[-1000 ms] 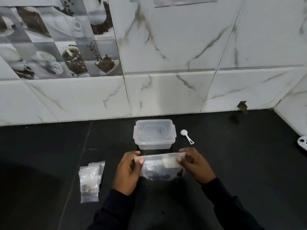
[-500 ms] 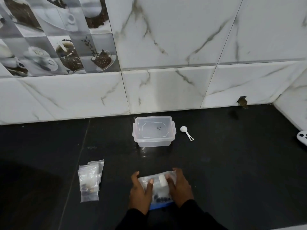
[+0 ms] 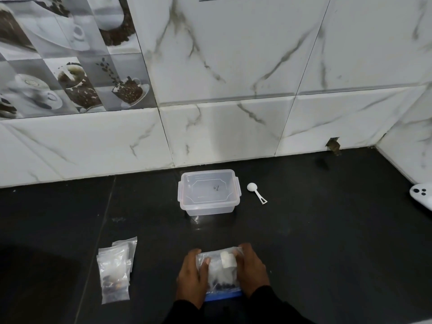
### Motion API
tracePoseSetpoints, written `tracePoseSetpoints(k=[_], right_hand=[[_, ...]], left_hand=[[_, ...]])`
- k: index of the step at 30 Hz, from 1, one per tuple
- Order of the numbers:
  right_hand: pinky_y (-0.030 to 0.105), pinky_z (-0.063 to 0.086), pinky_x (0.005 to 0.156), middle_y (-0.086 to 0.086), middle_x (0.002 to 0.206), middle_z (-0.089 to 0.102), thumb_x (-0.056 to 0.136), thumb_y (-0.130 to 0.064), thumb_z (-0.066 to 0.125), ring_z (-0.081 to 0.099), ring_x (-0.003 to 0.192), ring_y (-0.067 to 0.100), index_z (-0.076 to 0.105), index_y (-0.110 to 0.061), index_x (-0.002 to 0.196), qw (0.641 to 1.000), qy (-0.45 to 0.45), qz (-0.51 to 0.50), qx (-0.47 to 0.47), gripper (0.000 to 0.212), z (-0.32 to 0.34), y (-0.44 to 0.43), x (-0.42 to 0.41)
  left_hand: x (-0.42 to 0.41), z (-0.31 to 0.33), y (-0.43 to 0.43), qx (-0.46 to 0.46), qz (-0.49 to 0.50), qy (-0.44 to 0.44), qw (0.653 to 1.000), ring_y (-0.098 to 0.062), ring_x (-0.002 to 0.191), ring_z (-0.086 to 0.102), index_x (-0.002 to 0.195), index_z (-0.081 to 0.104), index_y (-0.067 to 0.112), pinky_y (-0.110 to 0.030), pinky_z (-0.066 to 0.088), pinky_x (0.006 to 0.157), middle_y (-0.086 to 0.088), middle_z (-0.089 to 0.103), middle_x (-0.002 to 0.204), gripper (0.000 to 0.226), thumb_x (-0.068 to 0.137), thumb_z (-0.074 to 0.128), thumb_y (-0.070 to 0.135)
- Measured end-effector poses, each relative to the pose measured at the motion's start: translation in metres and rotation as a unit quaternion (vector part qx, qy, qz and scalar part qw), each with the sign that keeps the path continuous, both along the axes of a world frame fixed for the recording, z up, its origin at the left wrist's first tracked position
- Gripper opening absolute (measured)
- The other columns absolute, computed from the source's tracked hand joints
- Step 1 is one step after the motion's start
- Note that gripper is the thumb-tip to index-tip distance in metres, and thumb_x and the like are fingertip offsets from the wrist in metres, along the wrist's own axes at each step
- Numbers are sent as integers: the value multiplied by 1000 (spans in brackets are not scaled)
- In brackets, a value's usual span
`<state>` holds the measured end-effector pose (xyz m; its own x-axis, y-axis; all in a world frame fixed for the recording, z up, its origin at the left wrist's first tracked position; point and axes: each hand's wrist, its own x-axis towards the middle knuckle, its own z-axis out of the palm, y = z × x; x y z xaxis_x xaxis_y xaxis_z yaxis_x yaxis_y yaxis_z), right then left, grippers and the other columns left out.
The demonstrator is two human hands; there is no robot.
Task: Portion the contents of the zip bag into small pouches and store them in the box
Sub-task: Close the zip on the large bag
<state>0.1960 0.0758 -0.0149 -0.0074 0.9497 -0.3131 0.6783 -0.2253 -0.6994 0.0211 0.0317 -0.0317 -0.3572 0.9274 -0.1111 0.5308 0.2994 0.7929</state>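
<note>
Zip bag point(image 3: 221, 274) front and centre, low on the dark desk point(image 3: 327, 242), close in to the person and held between both hands. It has a blue strip along its near end and a white patch on top, with dark bits bunched inside toward that near end. Left grip point(image 3: 191, 277) is clamped on the bag's left edge, thumb lying over the top film, fingers curled round that side. Right grip point(image 3: 252, 272) is clamped on the right edge, fingers curled over the far corner. Neither one is apart, and both hold the bag and nothing else. Is the zip sealed? Cannot tell from here.

Progress? Early days, by my read. The small pouches point(image 3: 115, 270) lie in a loose stack well to the left of the bag. The front one shows a few dark and tan bits at its bottom, so at most 1 looks filled. The box point(image 3: 209, 192) sits beyond the bag near the wall, lid on, and nothing shows through its clear sides. The white scoop point(image 3: 256, 195) lies just right of the box, nobody touching it. So the list is long: open the bag, scoop, fill, seal, unclip the box, store. A white device point(image 3: 423, 197) pokes in at the far right.
</note>
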Motion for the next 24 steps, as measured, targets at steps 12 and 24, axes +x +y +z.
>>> tracePoseSetpoints(k=[12, 24], right_hand=[[27, 46, 76, -7, 94, 62, 101, -35, 46, 61, 86, 14, 47, -33, 99, 994, 51, -71, 68, 3, 19, 55, 36], [34, 49, 77, -3, 94, 63, 101, -40, 44, 60, 85, 18, 47, -31, 101, 970, 13, -142, 196, 10, 65, 140, 143]], left_hand=[[25, 33, 79, 70, -79, -25, 994, -5, 103, 61, 121, 54, 29, -36, 56, 91, 9, 60, 113, 28, 98, 51, 45], [129, 77, 193, 142, -159, -11, 977, -15, 100, 58, 124, 50, 23, -31, 49, 91, 2, 57, 118, 28, 99, 53, 35]])
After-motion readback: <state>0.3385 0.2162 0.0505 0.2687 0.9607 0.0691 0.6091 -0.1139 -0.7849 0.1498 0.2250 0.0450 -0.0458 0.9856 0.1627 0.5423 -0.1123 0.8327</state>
